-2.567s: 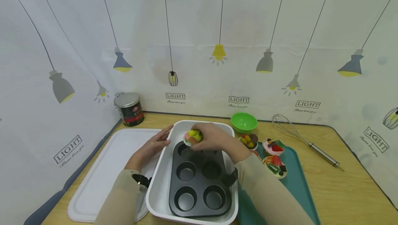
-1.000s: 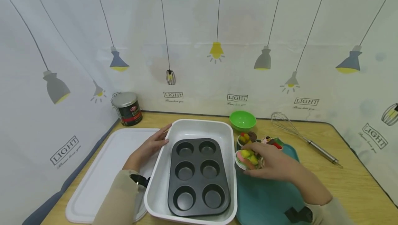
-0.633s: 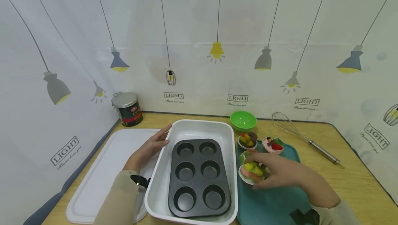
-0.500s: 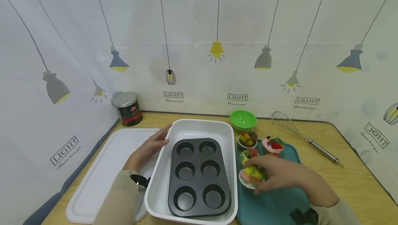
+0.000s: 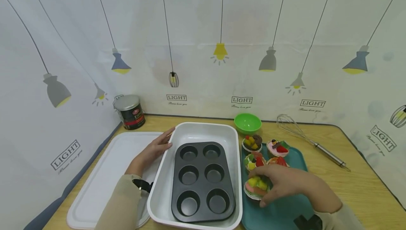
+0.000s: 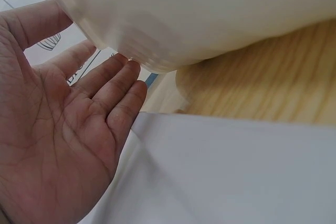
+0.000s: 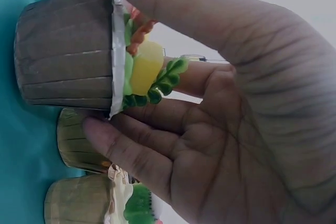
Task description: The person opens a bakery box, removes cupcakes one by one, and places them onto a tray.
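My right hand (image 5: 282, 184) holds a cupcake (image 5: 256, 187) by its rim, over the near part of the teal tray (image 5: 282, 209). Its topping is yellow and pink fruit. In the right wrist view the brown pleated wrapper (image 7: 68, 51) shows, with the thumb at one side of the rim and fingertips at the other. My left hand (image 5: 152, 156) rests its fairly straight fingers against the outer wall of the white rectangular tub (image 5: 193, 131). A dark muffin pan (image 5: 201, 177) with several cups lies inside that tub.
Several fruit-topped cupcakes (image 5: 279, 149) stand at the tray's far end. Behind are a green bowl (image 5: 248, 124) and a whisk (image 5: 320, 149). A white lid (image 5: 111, 180) lies left, partly under the tub, near a black tin (image 5: 130, 112).
My right hand has carried the cupcake from above the muffin pan rightward to the teal tray, then nearer along it, uncovering the cupcakes behind. My left hand stays at the tub.
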A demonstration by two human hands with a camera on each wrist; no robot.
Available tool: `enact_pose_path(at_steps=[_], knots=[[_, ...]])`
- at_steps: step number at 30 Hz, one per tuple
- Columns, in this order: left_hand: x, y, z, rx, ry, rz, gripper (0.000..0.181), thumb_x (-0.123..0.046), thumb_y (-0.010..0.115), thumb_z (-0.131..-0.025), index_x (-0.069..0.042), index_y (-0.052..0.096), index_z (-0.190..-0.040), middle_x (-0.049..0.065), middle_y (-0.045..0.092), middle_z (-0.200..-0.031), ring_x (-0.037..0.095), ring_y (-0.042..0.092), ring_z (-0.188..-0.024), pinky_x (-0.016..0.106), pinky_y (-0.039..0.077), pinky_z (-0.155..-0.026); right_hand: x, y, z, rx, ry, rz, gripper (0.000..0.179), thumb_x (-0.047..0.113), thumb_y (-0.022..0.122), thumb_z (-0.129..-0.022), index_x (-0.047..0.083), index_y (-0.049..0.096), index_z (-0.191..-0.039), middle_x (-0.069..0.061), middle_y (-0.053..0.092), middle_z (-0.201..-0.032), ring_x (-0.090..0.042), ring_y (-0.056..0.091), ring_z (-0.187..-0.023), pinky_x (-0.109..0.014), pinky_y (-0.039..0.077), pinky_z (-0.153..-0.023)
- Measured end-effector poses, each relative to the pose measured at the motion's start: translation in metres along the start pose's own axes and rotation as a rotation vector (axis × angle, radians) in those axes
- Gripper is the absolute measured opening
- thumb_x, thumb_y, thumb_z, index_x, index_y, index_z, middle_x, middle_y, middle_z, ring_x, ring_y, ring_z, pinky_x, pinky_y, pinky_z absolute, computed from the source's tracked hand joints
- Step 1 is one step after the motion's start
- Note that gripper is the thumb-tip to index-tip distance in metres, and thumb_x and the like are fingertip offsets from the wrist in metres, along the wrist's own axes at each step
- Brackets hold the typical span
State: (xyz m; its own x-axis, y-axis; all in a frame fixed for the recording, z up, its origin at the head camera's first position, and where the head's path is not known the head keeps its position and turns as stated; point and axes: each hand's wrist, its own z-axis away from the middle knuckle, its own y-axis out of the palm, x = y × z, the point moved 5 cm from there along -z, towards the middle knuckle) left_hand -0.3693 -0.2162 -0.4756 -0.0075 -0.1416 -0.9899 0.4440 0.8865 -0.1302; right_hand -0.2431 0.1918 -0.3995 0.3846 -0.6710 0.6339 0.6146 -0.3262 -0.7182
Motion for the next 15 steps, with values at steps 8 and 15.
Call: enact_pose_path(at_steps=[8, 15], knots=[[-0.001, 0.0004, 0.0014, -0.019, -0.015, -0.009, 0.071, -0.026, 0.058, -0.097, -0.035, 0.026, -0.16, 0.004, 0.028, -0.164, 0.028, 0.024, -0.151, 0.057, 0.012, -0.12, -0.0012, -0.0003, -0.0005, 0.012, 0.007, 0.004, 0.065, 0.037, 0.09, -0.074, 0.018, 0.062, -0.129, 0.006, 0.059, -0.126, -0.021, 0.054, -0.112, -0.055, 0.047, -0.099], [-0.0006, 0.0007, 0.0011, -0.013, -0.009, -0.013, 0.07, -0.026, 0.058, -0.098, -0.035, 0.026, -0.16, 0.004, 0.027, -0.165, 0.027, 0.022, -0.151, 0.059, 0.011, -0.12, -0.0047, -0.0008, 0.0024, 0.018, -0.01, 0.007, 0.062, 0.04, 0.089, -0.074, 0.025, 0.063, -0.129, 0.007, 0.06, -0.129, -0.018, 0.055, -0.114, -0.052, 0.047, -0.1]])
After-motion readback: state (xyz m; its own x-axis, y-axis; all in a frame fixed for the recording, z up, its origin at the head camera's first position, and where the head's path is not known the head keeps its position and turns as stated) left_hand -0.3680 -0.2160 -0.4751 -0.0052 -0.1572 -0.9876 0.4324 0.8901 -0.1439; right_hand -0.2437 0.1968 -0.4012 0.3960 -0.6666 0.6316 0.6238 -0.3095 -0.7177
